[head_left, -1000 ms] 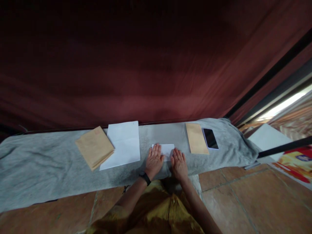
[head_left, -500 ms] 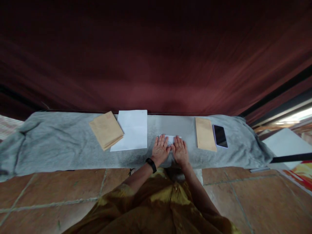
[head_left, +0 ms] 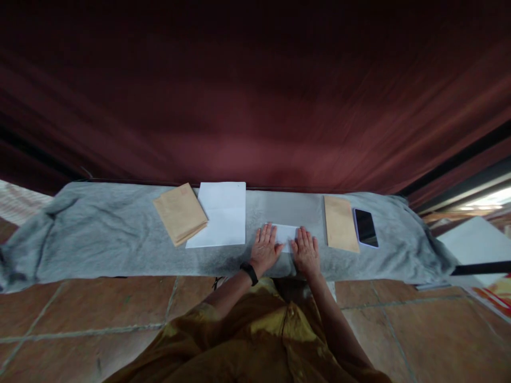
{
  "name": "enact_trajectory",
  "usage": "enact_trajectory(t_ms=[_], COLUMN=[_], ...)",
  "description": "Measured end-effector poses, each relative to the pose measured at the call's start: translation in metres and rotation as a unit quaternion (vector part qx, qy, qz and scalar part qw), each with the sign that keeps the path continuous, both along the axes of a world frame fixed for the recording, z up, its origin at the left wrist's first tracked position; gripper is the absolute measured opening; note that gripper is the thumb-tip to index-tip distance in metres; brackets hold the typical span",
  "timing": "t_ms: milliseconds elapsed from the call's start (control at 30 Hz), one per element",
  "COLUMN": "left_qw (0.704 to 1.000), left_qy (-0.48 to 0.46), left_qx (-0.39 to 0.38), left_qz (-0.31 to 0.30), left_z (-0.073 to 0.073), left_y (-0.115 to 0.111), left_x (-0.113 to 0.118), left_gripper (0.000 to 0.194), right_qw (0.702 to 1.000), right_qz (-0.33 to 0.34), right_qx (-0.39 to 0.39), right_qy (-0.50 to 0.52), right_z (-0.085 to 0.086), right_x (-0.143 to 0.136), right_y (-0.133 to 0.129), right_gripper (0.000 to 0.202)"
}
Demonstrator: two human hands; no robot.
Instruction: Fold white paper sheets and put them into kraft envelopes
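Note:
A small white folded sheet of paper (head_left: 286, 237) lies flat on the grey cloth before me. My left hand (head_left: 265, 249) rests flat over its left end, fingers stretched out and pointing away from me. Over the right end lies my right hand (head_left: 306, 252), also flat with its fingers extended. Between the two hands the middle of the paper shows; its ends are partly covered. To the left of my left hand is a stack of large white paper (head_left: 223, 215). A brown envelope (head_left: 340, 223) lies to the right of my right hand.
Several brown envelopes (head_left: 181, 214) are piled at the left, overlapping the white paper stack. A phone (head_left: 365, 227) lies beyond the right envelope. Grey cloth (head_left: 99, 234) covers the long narrow surface. A dark red curtain (head_left: 255, 106) hangs behind it, with floor tiles (head_left: 131, 303) below.
My hands have slid apart, my right hand moving to the right across the paper, so more of its middle shows. The whole view has shifted slightly.

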State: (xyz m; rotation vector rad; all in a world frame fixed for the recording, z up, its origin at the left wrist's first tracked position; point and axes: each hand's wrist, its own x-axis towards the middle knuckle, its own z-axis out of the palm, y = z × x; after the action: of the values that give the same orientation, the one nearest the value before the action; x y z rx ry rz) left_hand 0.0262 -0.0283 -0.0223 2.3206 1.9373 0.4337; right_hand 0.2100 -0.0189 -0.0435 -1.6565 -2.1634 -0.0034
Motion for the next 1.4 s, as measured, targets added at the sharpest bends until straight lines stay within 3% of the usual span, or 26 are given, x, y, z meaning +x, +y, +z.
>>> enact_trajectory(t_ms=[300, 700, 767, 933, 1033, 1200, 1400], left_qw=[1.0, 0.999, 0.999, 0.989, 0.98, 0.98, 0.985], left_qy=[0.013, 0.023, 0.017, -0.015, -0.026, -0.03, 0.0], left_qx=[-0.005, 0.025, 0.04, 0.043, 0.034, 0.011, 0.008], left_qz=[0.022, 0.039, 0.018, -0.139, -0.193, -0.194, -0.173], left_z=[-0.006, 0.005, 0.009, 0.014, 0.011, 0.001, -0.007], left_y=[-0.011, -0.028, -0.028, -0.02, -0.011, 0.007, 0.026], left_x=[-0.009, -0.014, -0.01, 0.014, 0.034, 0.057, 0.056], left_gripper=[0.066, 0.059, 0.057, 0.052, 0.052, 0.059, 0.059], right_qw=[1.0, 0.999, 0.998, 0.996, 0.996, 0.994, 0.993], right_qz=[-0.009, -0.008, 0.008, 0.062, 0.066, 0.062, 0.065], right_qx=[0.013, 0.035, 0.036, 0.025, 0.024, 0.037, 0.037], right_qy=[0.009, 0.029, 0.046, 0.066, 0.058, 0.083, 0.091], right_z=[-0.004, -0.003, 0.001, 0.003, -0.003, -0.01, -0.004], right_x=[-0.001, -0.001, -0.001, 0.001, 0.004, 0.009, 0.007], right_y=[0.001, 0.003, -0.001, -0.025, -0.04, -0.045, -0.043], right_gripper=[0.058, 0.055, 0.053, 0.048, 0.05, 0.052, 0.045])
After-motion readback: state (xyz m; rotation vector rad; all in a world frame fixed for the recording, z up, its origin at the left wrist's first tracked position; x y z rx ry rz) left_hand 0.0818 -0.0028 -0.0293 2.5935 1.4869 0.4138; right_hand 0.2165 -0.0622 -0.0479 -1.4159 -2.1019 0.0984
